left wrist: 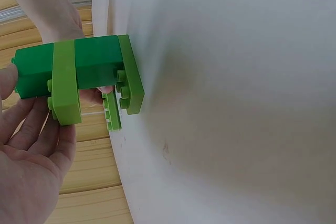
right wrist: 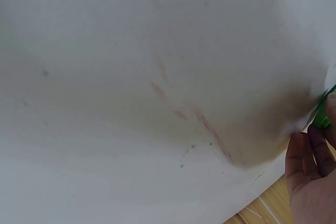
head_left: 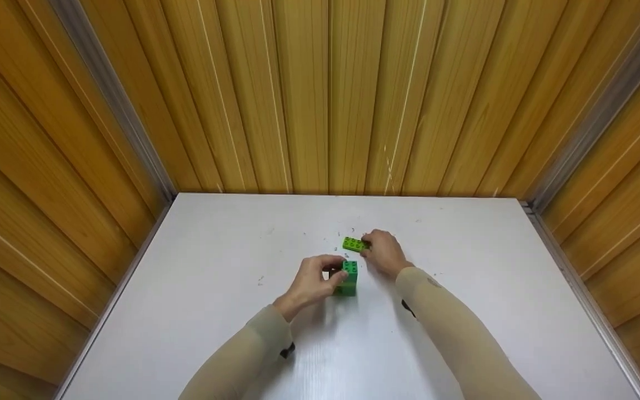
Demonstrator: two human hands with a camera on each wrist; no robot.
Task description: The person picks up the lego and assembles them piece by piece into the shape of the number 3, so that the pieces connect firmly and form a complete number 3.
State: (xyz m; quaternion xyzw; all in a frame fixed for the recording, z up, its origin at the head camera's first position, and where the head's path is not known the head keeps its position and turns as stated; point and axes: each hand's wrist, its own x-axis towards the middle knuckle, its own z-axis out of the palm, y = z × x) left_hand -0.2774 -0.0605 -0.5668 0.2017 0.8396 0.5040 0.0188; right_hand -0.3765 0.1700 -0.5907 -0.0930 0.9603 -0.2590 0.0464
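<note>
My left hand (head_left: 311, 279) grips a stack of toy building bricks (head_left: 350, 270) near the middle of the table, thumb on the near side and fingers behind. In the left wrist view the stack (left wrist: 98, 61) alternates dark green bricks with lime green ones that jut out to one side, and the lowest lime brick is close to the tabletop. Just beyond it, my right hand (head_left: 385, 253) pinches the right end of a separate lime green brick (head_left: 351, 244), studs up. Only a sliver of this brick (right wrist: 322, 120) appears in the right wrist view, at the fingertips.
The white table (head_left: 214, 250) carries small marks and specks around the hands. Wood-patterned panels (head_left: 298, 100) rise behind it and on both sides, with metal strips (head_left: 114, 94) at the corners.
</note>
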